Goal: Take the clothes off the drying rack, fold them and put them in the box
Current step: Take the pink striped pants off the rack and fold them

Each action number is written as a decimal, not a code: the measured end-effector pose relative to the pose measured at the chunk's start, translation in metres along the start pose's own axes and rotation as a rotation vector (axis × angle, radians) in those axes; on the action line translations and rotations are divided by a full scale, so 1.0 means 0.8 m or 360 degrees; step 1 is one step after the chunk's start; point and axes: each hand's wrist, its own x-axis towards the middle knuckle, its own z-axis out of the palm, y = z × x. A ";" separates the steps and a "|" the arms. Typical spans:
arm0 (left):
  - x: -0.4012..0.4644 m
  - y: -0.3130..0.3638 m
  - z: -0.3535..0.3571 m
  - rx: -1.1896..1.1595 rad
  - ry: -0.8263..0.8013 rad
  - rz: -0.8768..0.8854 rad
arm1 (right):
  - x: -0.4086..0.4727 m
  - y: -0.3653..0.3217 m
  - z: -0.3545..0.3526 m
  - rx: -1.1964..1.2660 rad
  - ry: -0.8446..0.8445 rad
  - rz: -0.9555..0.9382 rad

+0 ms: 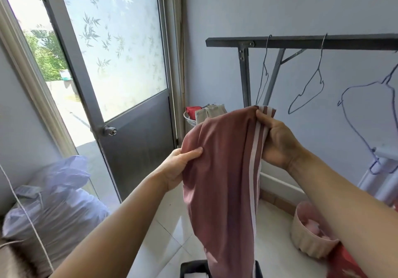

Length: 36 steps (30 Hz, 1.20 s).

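A dusty-pink garment (224, 170) with white side stripes hangs between my hands in front of me. My left hand (179, 165) grips its left edge, thumb on top of the cloth. My right hand (277, 142) pinches the striped edge near the top. The cloth's lower end drops toward a dark box (193, 270) at the bottom edge, with something white inside it. The drying rack's dark bar (301, 41) runs across the upper right, carrying three bare wire hangers (308, 92).
A grey door (120, 83) with frosted glass stands ajar on the left. A filled plastic bag (56, 202) sits at lower left. A beige ribbed basket (310, 239) rests on the tiled floor at right, red cloth (344, 262) beside it. A bowl and bag (206, 114) sit in the corner.
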 end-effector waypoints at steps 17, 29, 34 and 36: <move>0.018 -0.060 0.004 -0.0496 -0.0157 -0.0328 | -0.002 -0.020 -0.035 0.0096 0.0104 -0.0061; 0.016 -0.038 -0.057 0.0966 0.0389 0.0165 | 0.010 -0.011 -0.072 0.0157 0.0086 -0.0001; -0.004 -0.022 -0.065 0.0968 0.0249 0.0314 | 0.017 -0.003 -0.078 -0.0108 -0.0002 0.0061; -0.016 -0.015 -0.059 0.0499 0.0106 0.0269 | 0.019 0.001 -0.078 -0.0159 -0.0107 0.0058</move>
